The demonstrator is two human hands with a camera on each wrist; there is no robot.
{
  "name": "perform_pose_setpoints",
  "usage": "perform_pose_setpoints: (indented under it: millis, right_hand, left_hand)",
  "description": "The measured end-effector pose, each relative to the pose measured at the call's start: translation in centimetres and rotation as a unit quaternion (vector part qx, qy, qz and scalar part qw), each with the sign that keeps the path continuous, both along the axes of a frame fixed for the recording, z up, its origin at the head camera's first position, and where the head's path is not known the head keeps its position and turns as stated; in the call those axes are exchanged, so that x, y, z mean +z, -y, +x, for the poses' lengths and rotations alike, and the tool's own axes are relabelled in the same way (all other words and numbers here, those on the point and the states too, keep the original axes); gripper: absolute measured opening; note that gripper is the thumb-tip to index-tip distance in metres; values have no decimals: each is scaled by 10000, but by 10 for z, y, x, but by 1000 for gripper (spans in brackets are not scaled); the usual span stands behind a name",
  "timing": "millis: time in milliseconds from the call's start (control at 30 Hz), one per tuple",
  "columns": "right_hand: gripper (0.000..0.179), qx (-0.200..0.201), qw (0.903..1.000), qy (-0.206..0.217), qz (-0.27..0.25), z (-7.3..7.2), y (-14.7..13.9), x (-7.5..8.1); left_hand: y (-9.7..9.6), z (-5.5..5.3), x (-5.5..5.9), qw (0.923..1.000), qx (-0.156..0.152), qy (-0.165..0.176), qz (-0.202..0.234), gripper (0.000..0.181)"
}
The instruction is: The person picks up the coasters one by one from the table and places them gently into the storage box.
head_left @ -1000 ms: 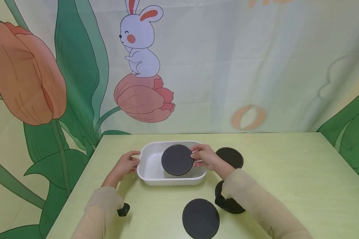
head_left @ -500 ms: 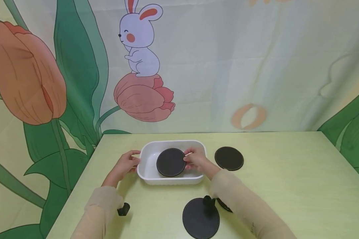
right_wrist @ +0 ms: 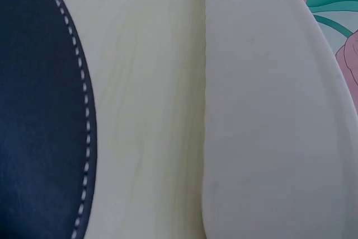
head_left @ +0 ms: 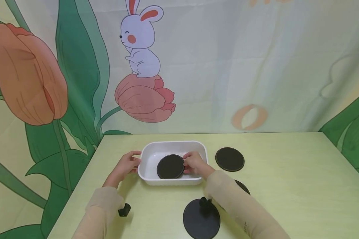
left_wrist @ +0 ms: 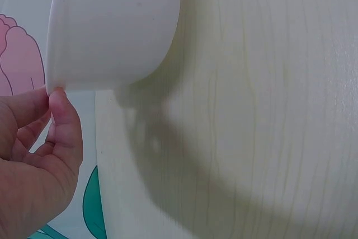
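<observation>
My left hand (head_left: 126,165) pinches the left end of a white rectangular basin (head_left: 173,182) at its rim. In the left wrist view, thumb and fingers (left_wrist: 68,116) meet at the basin's corner. My right hand (head_left: 195,164) reaches into the basin and grips the right edge of a round black coaster (head_left: 170,166). That coaster is inside the walls; whether it touches the bottom I cannot tell. The right wrist view shows only the basin's outer wall (right_wrist: 268,110) and part of a white-stitched coaster (right_wrist: 39,121) on the table, not the right hand.
A second black coaster (head_left: 229,159) lies right of the basin. Another coaster (head_left: 197,222) is near the front, and one more (head_left: 243,186) is partly hidden under the right sleeve. Black devices (head_left: 124,209) sit at the cuffs. A printed curtain (head_left: 197,66) hangs behind the table.
My right hand has moved left and down with the coaster, from over the basin's right side into the basin. The left hand has stayed at the rim.
</observation>
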State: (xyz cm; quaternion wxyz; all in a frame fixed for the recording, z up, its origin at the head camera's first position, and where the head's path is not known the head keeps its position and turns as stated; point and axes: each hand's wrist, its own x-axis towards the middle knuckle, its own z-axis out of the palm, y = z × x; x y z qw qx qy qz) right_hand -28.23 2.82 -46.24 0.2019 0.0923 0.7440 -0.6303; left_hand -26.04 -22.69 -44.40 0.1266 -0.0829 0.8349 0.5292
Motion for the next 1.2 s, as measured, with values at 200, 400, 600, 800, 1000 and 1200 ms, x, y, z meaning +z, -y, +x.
perform_pose_setpoints:
  millis: [200,400,600,800,1000,1200]
  right_hand:
    - [34,169,9998,35,90,11,-2,13]
    - [37,289,9994,-7,205,8,-6,14]
    - [39,640,9974,56,312,11,-11,24]
    - [40,1138,9928,-113,359,15,-19,30]
    - [37,1802,9821,-458,304,22,-33,41]
    - [37,2161,9749,-476,226,29,-44,50]
  left_hand:
    - [-1,0,-1,10000,-4,9,-38,40]
    - [-2,0,0,10000,-3,15,-58,40]
    - [-2,1,2,10000,-48,-10,-64,40]
    - [-2,1,2,10000,-31,-4,-72,39]
    - [-1,0,0,9999,-47,19,-94,40]
    - [-2,0,0,9999,-28,56,-123,39]
